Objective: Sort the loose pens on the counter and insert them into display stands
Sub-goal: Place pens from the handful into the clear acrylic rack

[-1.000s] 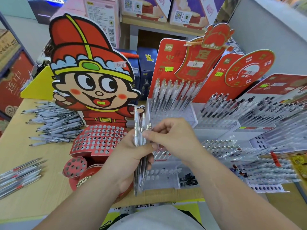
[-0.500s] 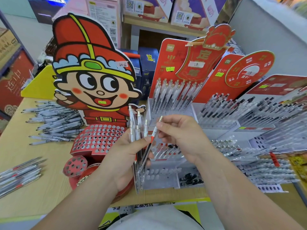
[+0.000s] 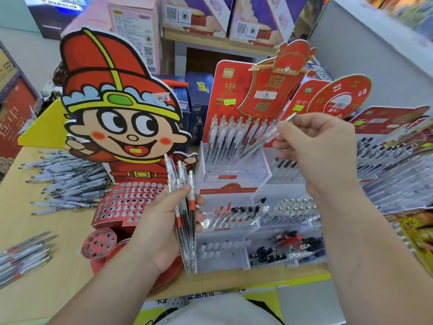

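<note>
My left hand point(image 3: 159, 228) grips a bundle of clear pens point(image 3: 185, 207), held upright in front of the red cartoon display stand point(image 3: 126, 202) with its holed top. My right hand point(image 3: 316, 148) pinches a single clear pen point(image 3: 262, 139), tip slanting down-left toward the white display stand point(image 3: 234, 174) that holds a row of clear pens under a red backboard. Loose pens lie in a pile point(image 3: 68, 179) on the wooden counter at the left, and a smaller group of pens point(image 3: 21, 256) lies at the near left edge.
More white display stands with pens point(image 3: 269, 214) fill the middle and right of the counter point(image 3: 46, 289). A yellow card point(image 3: 44, 130) stands at the back left. Boxes point(image 3: 194, 15) sit on a shelf behind. A grey wall point(image 3: 375, 55) rises at the right.
My right hand has drawn one pen out of the bundle and carried it up and to the right, toward the white stand. My left hand has stayed put with the bundle.
</note>
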